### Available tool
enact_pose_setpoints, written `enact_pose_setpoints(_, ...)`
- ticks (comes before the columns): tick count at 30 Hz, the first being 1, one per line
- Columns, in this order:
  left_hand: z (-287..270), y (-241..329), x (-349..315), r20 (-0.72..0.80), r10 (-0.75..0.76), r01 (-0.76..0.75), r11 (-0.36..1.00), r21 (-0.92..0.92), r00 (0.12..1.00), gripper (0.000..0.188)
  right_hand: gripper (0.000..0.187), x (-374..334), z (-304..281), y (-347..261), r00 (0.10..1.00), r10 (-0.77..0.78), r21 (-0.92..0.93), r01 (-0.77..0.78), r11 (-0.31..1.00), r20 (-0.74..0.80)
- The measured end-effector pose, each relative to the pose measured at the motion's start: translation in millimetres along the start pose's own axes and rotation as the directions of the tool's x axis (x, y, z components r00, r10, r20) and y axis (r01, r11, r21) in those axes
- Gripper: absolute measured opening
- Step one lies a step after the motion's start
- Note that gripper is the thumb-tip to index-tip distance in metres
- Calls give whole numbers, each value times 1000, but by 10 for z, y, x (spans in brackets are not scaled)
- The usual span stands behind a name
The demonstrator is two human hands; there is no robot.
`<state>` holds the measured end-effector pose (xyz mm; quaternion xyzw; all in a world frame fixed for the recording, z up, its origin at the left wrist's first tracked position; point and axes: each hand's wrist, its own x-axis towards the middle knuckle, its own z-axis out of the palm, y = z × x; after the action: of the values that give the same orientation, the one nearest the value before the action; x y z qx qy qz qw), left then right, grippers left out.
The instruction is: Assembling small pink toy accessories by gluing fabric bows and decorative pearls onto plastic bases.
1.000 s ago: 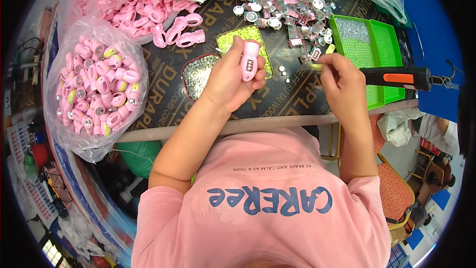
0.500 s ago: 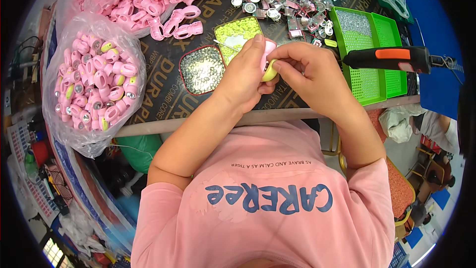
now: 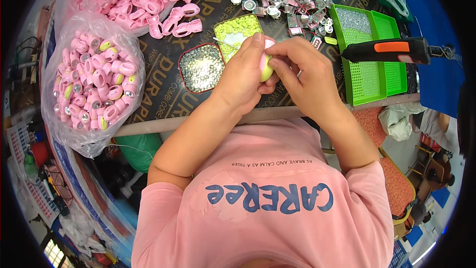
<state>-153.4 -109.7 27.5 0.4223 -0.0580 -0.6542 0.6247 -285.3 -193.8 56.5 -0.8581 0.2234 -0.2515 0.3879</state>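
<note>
One clear bag (image 3: pixel 92 145) of pink pieces; two small trays (image 3: pixel 181 73); my left hand (image 3: pixel 242 73), fingers wrapped around one pink-and-yellow casing (image 3: pixel 267 71) above the tabletop (image 3: pixel 161 77); my right hand (image 3: pixel 310 69), fingertips narrowed upon it; two green trays (image 3: pixel 361 98); one black-and-orange tool (image 3: pixel 391 48).

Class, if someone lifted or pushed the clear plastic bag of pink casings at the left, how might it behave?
The clear plastic bag would probably flop: its thin film is wrinkled. The pink casings inside would likely shift when pushed, being loosely heaped. Lifted by one side, it might spill, since its top appears open.
</note>
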Motion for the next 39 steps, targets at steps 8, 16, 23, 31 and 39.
enact_pose_setpoints(8, 27, -114, 50, -79, 134, -151, 943, -296, 988, 32, 32, -127, 177, 23, 956, -222, -121, 202, 972, -192)
enact_pose_setpoints(16, -5, -12, -46, 198, 448, -484, 851, 203, 872, 54, 39, -198, -159, 250, 983, 140, 340, -91, 936, -122)
enact_pose_setpoints(23, -94, 199, -48, 653, 329, -695, 12, 719, 682, 62, 34, -331, -351, 221, 924, 383, 722, -270, 637, 7)
enact_pose_setpoints(31, -92, -4, 0, 355, 230, -368, 842, 395, 906, 53, 70, -517, -1373, 339, 552, -237, -59, 320, 945, -799)
enact_pose_setpoints(39, 50, -449, 140, 366, 303, -470, 451, 758, 880, 50, 32, -264, -1235, 721, 954, 30, 700, 198, 686, -300)
